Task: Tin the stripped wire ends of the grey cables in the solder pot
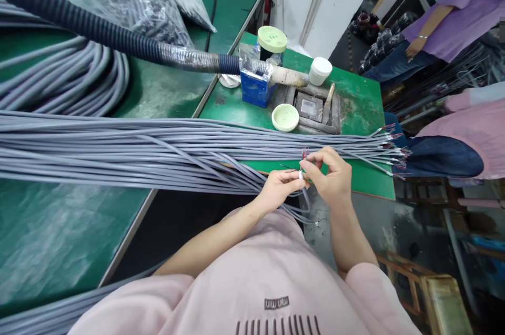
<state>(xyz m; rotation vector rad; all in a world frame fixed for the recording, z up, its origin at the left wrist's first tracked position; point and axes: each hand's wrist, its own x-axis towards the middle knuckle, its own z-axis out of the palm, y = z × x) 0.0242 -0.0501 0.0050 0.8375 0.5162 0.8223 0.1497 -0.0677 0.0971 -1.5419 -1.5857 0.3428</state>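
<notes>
Close to my body, my left hand (282,188) pinches the end of a grey cable (305,202), around a white band near its tip. From that tip stick up thin red and dark wires (304,155). My right hand (329,174) has thumb and forefinger closed on these wires, just above the white band. Behind both hands runs a long bundle of grey cables (177,143) across the green table. Its stripped ends (394,151), with red wires showing, fan out at the table's right side. A few other cable ends hang down below my hands.
A black flexible hose (118,35) ends in a pale nozzle beside a blue box (254,88). Nearby are a green-lidded jar (272,39), a white tub (320,71), a shallow light dish (285,117) and a soldering pot (311,106). Two other people stand at right.
</notes>
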